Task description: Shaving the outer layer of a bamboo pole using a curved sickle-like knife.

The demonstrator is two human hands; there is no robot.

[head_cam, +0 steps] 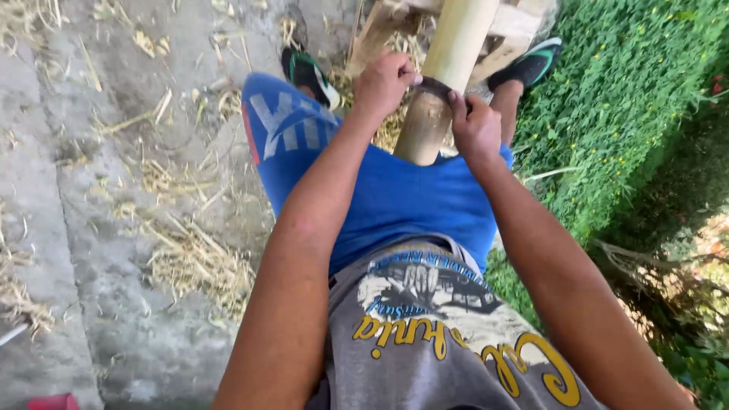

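**Both hands draw a blade across a bamboo pole**

Firmly closed, the left hand [383, 82] and the right hand [474, 125] each grip one end of a thin, dark curved blade [435, 85] that lies across the bamboo pole [448, 68] between them. Round, stiff and smooth, the pole looks slippery and fairly heavy; it slants up from between the knees to a wooden frame [509, 26] beyond the hands. Dry straw [194, 258] litters the rough concrete ground [83, 228] left of them; green plants [630, 99] spread to the right.
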